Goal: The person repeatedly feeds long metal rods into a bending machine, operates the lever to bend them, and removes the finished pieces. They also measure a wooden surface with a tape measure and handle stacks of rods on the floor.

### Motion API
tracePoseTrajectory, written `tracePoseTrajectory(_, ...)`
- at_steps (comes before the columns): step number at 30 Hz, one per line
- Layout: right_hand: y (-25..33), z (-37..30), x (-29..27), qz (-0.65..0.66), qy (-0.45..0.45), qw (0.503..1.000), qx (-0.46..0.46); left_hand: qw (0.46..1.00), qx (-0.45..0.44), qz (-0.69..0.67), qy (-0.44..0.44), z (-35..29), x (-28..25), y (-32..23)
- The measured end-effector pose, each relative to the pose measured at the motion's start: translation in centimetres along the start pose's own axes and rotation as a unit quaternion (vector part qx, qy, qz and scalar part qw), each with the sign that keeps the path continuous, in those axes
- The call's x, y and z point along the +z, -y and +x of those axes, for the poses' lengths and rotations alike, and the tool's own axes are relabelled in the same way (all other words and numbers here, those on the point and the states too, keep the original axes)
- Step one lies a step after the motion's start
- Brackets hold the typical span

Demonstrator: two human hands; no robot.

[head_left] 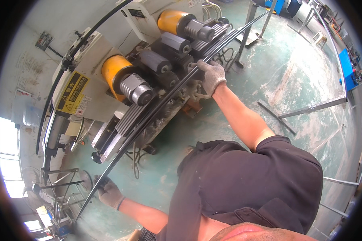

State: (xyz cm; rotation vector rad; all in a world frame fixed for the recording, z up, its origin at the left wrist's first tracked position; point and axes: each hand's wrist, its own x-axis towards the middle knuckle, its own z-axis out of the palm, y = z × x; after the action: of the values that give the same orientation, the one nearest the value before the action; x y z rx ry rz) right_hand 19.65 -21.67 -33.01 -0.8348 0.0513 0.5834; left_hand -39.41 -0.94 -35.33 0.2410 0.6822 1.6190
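Long thin dark metal bars [120,154] run slantwise from the lower left to the upper right, along the front of a machine. My left hand [110,193], in a grey knit glove, is closed around them near their lower-left end. Farther along, my right hand [212,75], gloved alike, grips them beside the machine's rollers; its fingertips are partly hidden behind the bars. Just behind lies the machine's grooved bed [133,116]. Above it are ribbed metal rollers [136,89] on yellow cylinders [116,71]. How many bars I hold is hard to tell.
Grey hexagonal blocks [155,62] sit between the rollers. A black hose [55,86] arches over the machine's left side. A metal stand [245,36] is near the bars' far end. At right, a metal frame [315,107] stands on the green floor; a fan [32,180] is at left.
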Motion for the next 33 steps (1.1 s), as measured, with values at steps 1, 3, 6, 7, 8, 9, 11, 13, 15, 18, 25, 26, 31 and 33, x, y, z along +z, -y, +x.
tracePoseTrajectory(1,-0.6,0.2,0.4,-0.001,-0.009,1.000,0.013,1.000,0.010,0.014,0.014,0.6,-0.1,-0.9)
tracePoseTrajectory(3,-0.8,0.0,1.6,-0.005,-0.028,0.999,0.034,0.994,0.022,0.070,0.087,0.7,-0.1,-1.4)
tracePoseTrajectory(6,-2.3,2.2,1.4,-0.163,-0.092,0.982,-0.013,0.982,-0.079,-0.009,0.170,1.5,1.8,-1.9)
tracePoseTrajectory(7,-2.6,3.0,1.3,-0.170,-0.078,0.982,-0.007,0.982,-0.076,0.009,0.171,3.1,0.8,-2.1)
tracePoseTrajectory(8,-2.8,3.7,1.0,-0.176,-0.065,0.982,0.000,0.982,-0.073,0.026,0.171,5.5,-1.0,-2.1)
tracePoseTrajectory(9,-2.8,4.0,1.1,-0.183,-0.053,0.982,0.003,0.981,-0.072,0.042,0.173,6.8,-1.2,-1.7)
tracePoseTrajectory(11,-3.0,4.3,2.0,-0.239,-0.058,0.969,0.006,0.986,-0.092,0.036,0.133,8.5,-2.1,-0.8)
tracePoseTrajectory(13,-2.5,4.3,3.4,-0.306,-0.091,0.947,0.021,0.994,-0.075,0.053,0.058,10.2,-3.1,-0.1)
tracePoseTrajectory(15,-2.4,5.3,2.8,-0.320,-0.078,0.944,-0.017,0.996,-0.068,0.055,0.028,11.0,-2.0,1.4)
tracePoseTrajectory(18,-4.5,9.1,0.4,-0.355,-0.072,0.927,-0.098,0.996,-0.044,0.077,0.018,11.4,-0.9,2.9)
tracePoseTrajectory(25,-6.2,10.3,0.4,-0.319,-0.167,0.922,-0.143,0.992,-0.052,0.110,-0.037,13.0,-0.6,4.4)
tracePoseTrajectory(26,-6.5,10.6,0.3,-0.336,-0.184,0.912,-0.148,0.991,-0.053,0.110,-0.048,13.2,-0.6,4.4)
tracePoseTrajectory(31,-6.3,8.5,2.6,-0.394,-0.247,0.866,-0.182,0.980,-0.004,0.173,-0.098,12.5,-1.0,5.2)
tracePoseTrajectory(33,-6.4,7.9,3.1,-0.381,-0.285,0.853,-0.217,0.962,0.027,0.263,-0.070,11.6,-1.1,5.6)
